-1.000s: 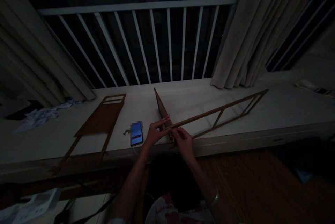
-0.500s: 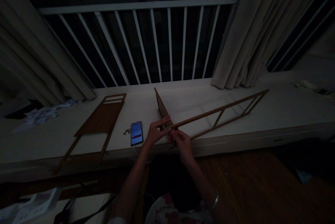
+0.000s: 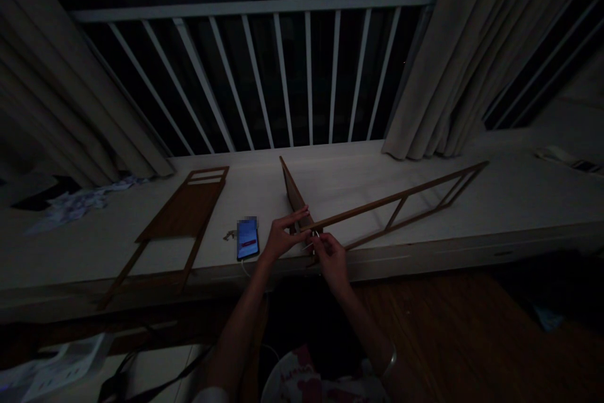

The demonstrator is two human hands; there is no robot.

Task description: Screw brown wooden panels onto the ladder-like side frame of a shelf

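At the front edge of the white ledge, a wooden frame (image 3: 370, 205) with long rails and crossbars lies out to the right and meets an upright wooden panel (image 3: 293, 189). My left hand (image 3: 282, 238) grips the corner where they join, fingers over the panel and thumb underneath. Just right of it, my right hand (image 3: 331, 258) is closed in a pinch on a thin pale rod (image 3: 318, 235), possibly a hex key, at the same joint. Dim light and the fingers hide the joint's details.
Left on the ledge (image 3: 264, 176) lies a slatted wooden folding-chair-like piece (image 3: 182, 211). A lit phone (image 3: 248, 238) with a cable sits beside small metal parts (image 3: 229, 235). Behind are white railings (image 3: 309, 76) and curtains (image 3: 429, 76). A clear plastic box (image 3: 66, 365) stands lower left.
My right hand's fingers have turned slightly at the joint, and the thin pale rod now shows between them. My left hand keeps its grip. The view has shifted very slightly.
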